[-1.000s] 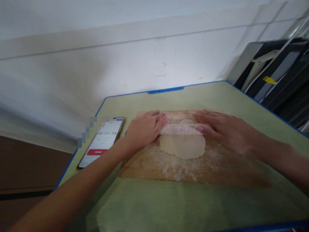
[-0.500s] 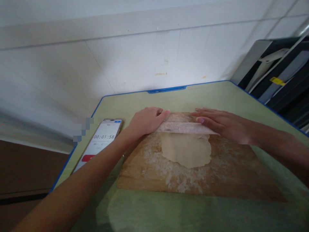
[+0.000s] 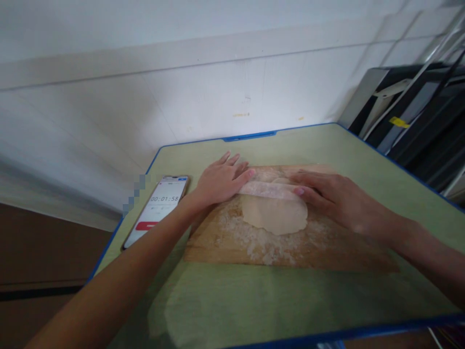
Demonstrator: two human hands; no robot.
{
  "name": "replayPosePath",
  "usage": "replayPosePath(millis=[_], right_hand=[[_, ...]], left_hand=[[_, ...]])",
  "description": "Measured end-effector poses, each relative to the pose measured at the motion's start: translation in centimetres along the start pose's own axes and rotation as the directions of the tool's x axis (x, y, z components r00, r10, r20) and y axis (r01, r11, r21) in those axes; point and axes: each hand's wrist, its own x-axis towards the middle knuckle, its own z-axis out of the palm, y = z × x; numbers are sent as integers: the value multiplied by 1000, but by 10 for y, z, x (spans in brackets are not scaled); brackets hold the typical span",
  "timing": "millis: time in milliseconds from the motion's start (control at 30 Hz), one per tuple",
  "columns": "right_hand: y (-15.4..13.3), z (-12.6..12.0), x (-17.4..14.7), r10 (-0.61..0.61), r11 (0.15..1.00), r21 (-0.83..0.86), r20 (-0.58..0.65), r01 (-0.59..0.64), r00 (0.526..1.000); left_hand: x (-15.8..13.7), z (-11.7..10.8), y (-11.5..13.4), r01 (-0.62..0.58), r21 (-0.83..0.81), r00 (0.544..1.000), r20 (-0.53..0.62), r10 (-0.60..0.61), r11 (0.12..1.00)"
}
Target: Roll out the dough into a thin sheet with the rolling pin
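A flour-dusted rolling pin (image 3: 269, 190) lies across a flat, uneven round of dough (image 3: 276, 216). Most of the dough shows on the near side of the pin, with a little beyond it. My left hand (image 3: 222, 179) rests over the pin's left end, fingers stretched forward and apart, thumb along the pin. Over the right end, my right hand (image 3: 329, 193) curves its fingers across the top with the thumb on the near side. Both pin ends are hidden under the hands. Beneath everything is a wooden board (image 3: 348, 254) with scattered flour.
A phone (image 3: 163, 203) showing a timer lies left of the board, partly behind my left forearm. The green table (image 3: 236, 295) has a blue rim and stands against a white wall (image 3: 203, 106). Dark, flat items (image 3: 410, 111) lean at the right.
The view has shifted slightly. The pin has rolled a little toward me, so some dough shows behind it. My left fingers have straightened and spread; my right fingers have curved more.
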Motion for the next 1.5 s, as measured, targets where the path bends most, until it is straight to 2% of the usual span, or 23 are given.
replayPosePath(millis=[100, 167, 300, 467, 667, 867, 967, 1067, 1233, 1367, 1500], right_hand=[[-21, 3, -14, 85, 993, -84, 4, -84, 996], [-31, 8, -23, 94, 969, -222, -85, -110, 992], [-47, 18, -36, -15, 910, -408, -202, -70, 979], [-65, 21, -46, -78, 849, -527, -213, -47, 974], [-74, 21, -48, -158, 855, -519, -296, -20, 942], [-68, 25, -48, -102, 896, -440, -314, -49, 944], [-68, 26, -49, -85, 898, -436, -311, -62, 947], [-72, 27, -50, -78, 887, -455, -313, -77, 947], [-85, 30, -54, -67, 846, -524, -284, -96, 957], [-94, 33, -56, -63, 823, -560, -258, -96, 964], [-100, 36, -57, -94, 809, -583, -250, -72, 964]], left_hand=[[-1, -2, -1, -14, -14, 998, 55, 14, 1000], [-1, -4, 0, -20, -34, 996, 87, 23, 999], [1, -6, 0, -32, -53, 993, 113, 38, 998], [0, -9, 0, -70, -30, 986, 149, 74, 997], [3, -12, -1, -90, -31, 971, 221, 95, 995], [17, -9, 5, 31, -63, 976, 216, -17, 998], [28, -10, 8, 106, -43, 963, 252, -91, 993], [36, -11, 10, 131, -20, 954, 274, -120, 991], [37, -10, 10, 52, -5, 970, 237, -50, 999], [31, -7, 6, -42, 15, 987, 156, 39, 999], [24, -3, 5, -81, 57, 995, 56, 78, 995]])
